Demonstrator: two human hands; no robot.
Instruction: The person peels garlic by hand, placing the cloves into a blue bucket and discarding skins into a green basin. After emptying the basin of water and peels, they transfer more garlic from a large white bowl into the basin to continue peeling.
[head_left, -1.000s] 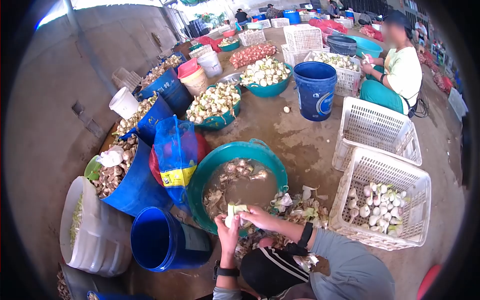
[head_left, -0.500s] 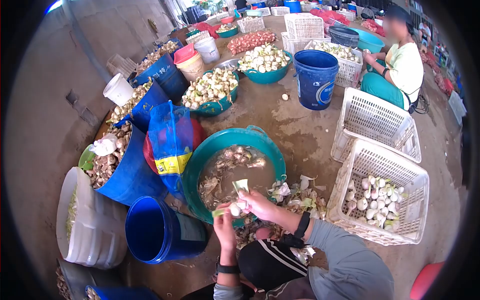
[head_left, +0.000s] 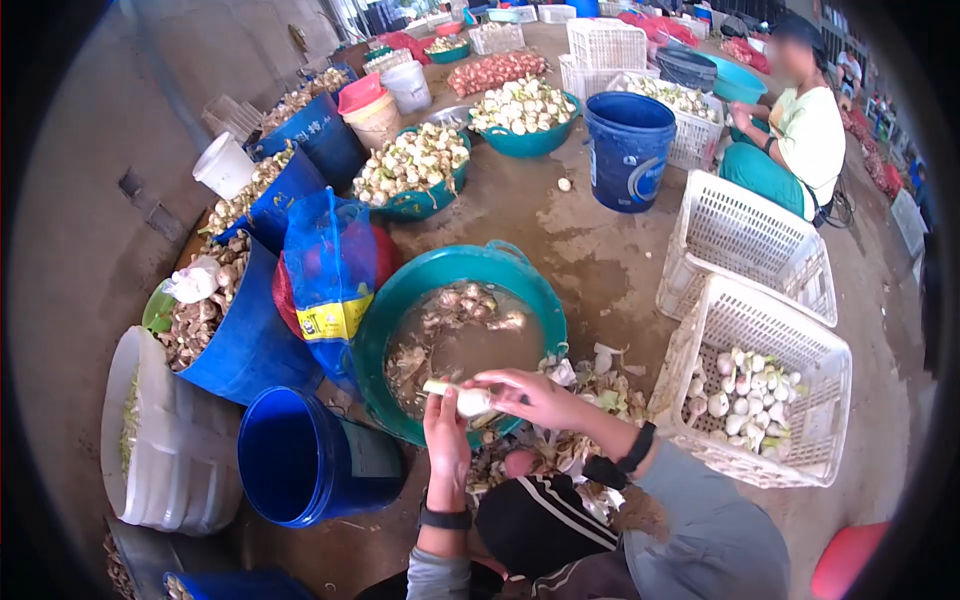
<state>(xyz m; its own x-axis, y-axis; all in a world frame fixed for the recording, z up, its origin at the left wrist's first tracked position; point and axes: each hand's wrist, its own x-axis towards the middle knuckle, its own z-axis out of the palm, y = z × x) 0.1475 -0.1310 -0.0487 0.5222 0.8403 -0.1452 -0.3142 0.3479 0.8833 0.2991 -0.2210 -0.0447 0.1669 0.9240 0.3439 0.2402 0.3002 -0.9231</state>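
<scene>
A white garlic bulb (head_left: 473, 402) with a short pale stem is held over the near rim of the green tub (head_left: 372, 335). My left hand (head_left: 446, 440) is closed around the stem side of the bulb. From the right, my right hand (head_left: 540, 398) has its fingers closed on the bulb's other side; what exactly they pinch is hard to make out. Murky water fills the tub, and unpeeled garlic bulbs (head_left: 468, 305) lie in it. Peeled skins and leaves (head_left: 590, 425) are heaped between the tub and my knees.
To the right stands a white crate (head_left: 672, 420) with peeled garlic, an empty-looking crate (head_left: 745, 225) behind it. A blue bucket (head_left: 300, 460) and garlic-filled blue barrels (head_left: 265, 340) line the left. A co-worker (head_left: 800, 140) sits at the back right.
A pale green-white leaf piece that stuck up from my right hand is no longer seen. My right hand has shifted its fingers over the bulb, which now shows more fully between both hands.
</scene>
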